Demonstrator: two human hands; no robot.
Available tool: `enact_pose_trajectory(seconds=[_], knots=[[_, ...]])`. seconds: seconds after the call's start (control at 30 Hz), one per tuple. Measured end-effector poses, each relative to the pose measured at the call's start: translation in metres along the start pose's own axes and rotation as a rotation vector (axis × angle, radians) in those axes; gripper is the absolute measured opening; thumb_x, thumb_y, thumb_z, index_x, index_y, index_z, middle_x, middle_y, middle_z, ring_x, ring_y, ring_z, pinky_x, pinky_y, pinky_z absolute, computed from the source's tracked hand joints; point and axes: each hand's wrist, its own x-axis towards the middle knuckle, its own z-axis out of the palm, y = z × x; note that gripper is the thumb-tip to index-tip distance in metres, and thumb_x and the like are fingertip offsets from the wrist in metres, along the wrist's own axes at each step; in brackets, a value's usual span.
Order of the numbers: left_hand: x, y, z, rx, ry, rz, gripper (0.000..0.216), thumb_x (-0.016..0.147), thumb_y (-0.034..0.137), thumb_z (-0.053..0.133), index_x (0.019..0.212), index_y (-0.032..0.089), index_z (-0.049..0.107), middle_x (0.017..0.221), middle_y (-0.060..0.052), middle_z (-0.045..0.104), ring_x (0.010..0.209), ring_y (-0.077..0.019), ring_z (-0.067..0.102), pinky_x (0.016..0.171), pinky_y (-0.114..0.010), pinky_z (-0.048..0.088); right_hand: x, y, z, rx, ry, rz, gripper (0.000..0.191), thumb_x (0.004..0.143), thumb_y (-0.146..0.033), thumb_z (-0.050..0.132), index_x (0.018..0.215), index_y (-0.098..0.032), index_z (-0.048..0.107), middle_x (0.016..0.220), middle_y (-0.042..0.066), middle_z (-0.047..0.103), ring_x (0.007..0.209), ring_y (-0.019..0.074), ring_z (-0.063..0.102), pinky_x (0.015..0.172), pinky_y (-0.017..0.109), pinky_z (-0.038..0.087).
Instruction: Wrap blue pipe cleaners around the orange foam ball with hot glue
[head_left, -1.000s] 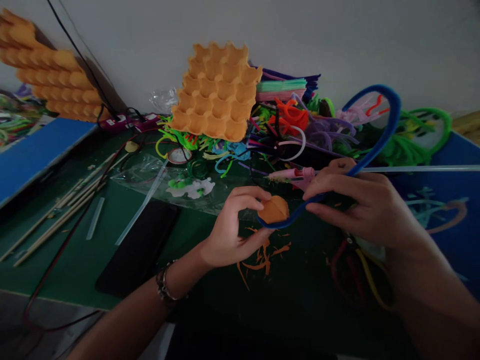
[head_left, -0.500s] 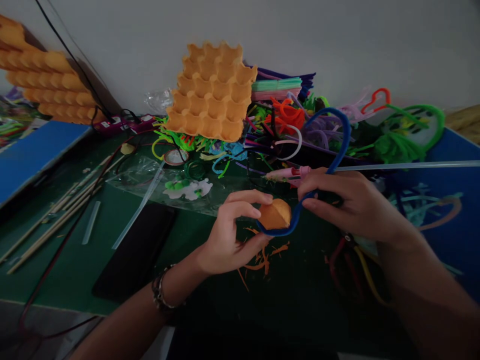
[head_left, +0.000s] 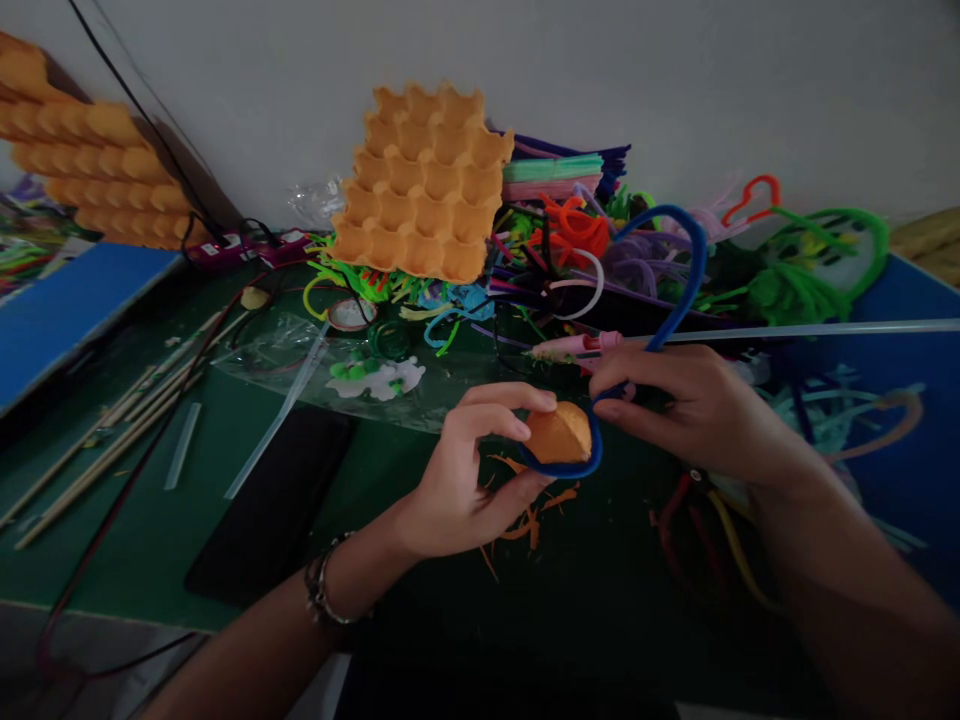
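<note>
Between the fingers and thumb of my left hand [head_left: 469,465] is a small orange egg-carton cup [head_left: 559,432]. A blue pipe cleaner [head_left: 694,265] runs along the cup's lower and right edge. My right hand [head_left: 682,410] pinches the pipe cleaner just right of the cup, and its free end arches up and to the left. Behind my right fingers lies a pink glue gun [head_left: 581,344], partly hidden. Orange cut scraps [head_left: 532,525] are scattered on the table below the cup.
Pliers [head_left: 701,490] with red and yellow handles lie below my right hand. A black phone [head_left: 270,500] and wooden sticks [head_left: 120,440] are at left. An orange egg tray [head_left: 424,185] leans at the back beside piled pipe cleaners [head_left: 577,230]. A dark cord [head_left: 124,480] crosses the left side.
The pipe cleaner now bends up around the cup's right edge. My left hand and the cup have shifted slightly right, and my right hand slightly left, closer to the cup.
</note>
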Motion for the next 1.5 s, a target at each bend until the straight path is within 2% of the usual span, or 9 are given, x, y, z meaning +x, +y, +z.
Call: enact_pose_trajectory(seconds=[0.3,0.43,0.63,0.93,1.07,1.27,1.5], knots=[[0.000,0.001,0.001,-0.073,0.000,-0.086,0.036,0.078,0.003,0.058,0.103,0.021,0.039,0.108,-0.007,0.053,0.107,-0.0179,0.054,0.091,-0.037,0.047,0.001,-0.002,0.001,0.025,-0.010,-0.003,0.019,0.087,-0.029,0.052,0.071,-0.019,0.055,0.058,-0.003,0.055,0.050,0.0069,0.048,0.051,0.018,0.037],[-0.002,-0.004,0.001,-0.126,0.011,-0.157,0.044,0.080,0.008,0.059,0.114,0.025,0.036,0.109,-0.007,0.053,0.105,-0.0185,0.056,0.087,-0.038,0.050,0.001,-0.005,0.000,0.006,0.026,0.051,0.017,0.086,-0.026,0.052,0.070,-0.020,0.054,0.056,-0.005,0.053,0.047,0.0062,0.043,0.048,0.018,0.034],[-0.005,-0.011,0.001,0.007,0.007,-0.229,0.059,0.077,0.012,0.064,0.124,0.026,0.031,0.106,-0.006,0.054,0.098,-0.0157,0.058,0.087,-0.034,0.050,0.001,-0.009,-0.002,0.006,0.043,0.154,0.018,0.086,-0.026,0.049,0.070,-0.019,0.054,0.059,-0.003,0.056,0.050,0.0075,0.047,0.049,0.020,0.035],[-0.007,-0.013,0.003,-0.033,-0.059,-0.256,0.059,0.076,0.012,0.064,0.125,0.023,0.032,0.107,-0.008,0.054,0.097,-0.0162,0.058,0.085,-0.033,0.050,0.001,-0.012,0.000,-0.076,0.038,0.136,0.019,0.085,-0.025,0.051,0.067,-0.021,0.052,0.054,-0.005,0.051,0.043,0.0070,0.039,0.045,0.021,0.033],[-0.007,-0.011,0.002,-0.067,-0.091,-0.285,0.058,0.077,0.013,0.063,0.125,0.023,0.033,0.105,-0.007,0.054,0.095,-0.0159,0.058,0.084,-0.032,0.050,0.002,-0.012,0.000,-0.082,0.047,0.130,0.017,0.084,-0.022,0.052,0.066,-0.021,0.051,0.052,-0.006,0.049,0.042,0.0066,0.038,0.045,0.021,0.033],[-0.006,-0.008,0.002,-0.127,-0.102,-0.300,0.045,0.083,0.012,0.056,0.119,0.026,0.034,0.103,-0.006,0.053,0.090,-0.0140,0.056,0.082,-0.031,0.051,0.000,-0.011,0.001,-0.108,0.084,0.169,0.015,0.084,-0.025,0.052,0.069,-0.020,0.054,0.054,-0.004,0.054,0.046,0.0078,0.047,0.048,0.020,0.036],[-0.004,-0.008,0.000,-0.103,-0.161,-0.215,0.033,0.085,0.014,0.053,0.113,0.024,0.040,0.104,-0.007,0.050,0.096,-0.0156,0.055,0.082,-0.031,0.051,0.000,-0.009,0.001,-0.114,0.087,0.188,0.015,0.083,-0.025,0.052,0.069,-0.020,0.056,0.055,-0.004,0.057,0.047,0.0076,0.049,0.049,0.020,0.036]])
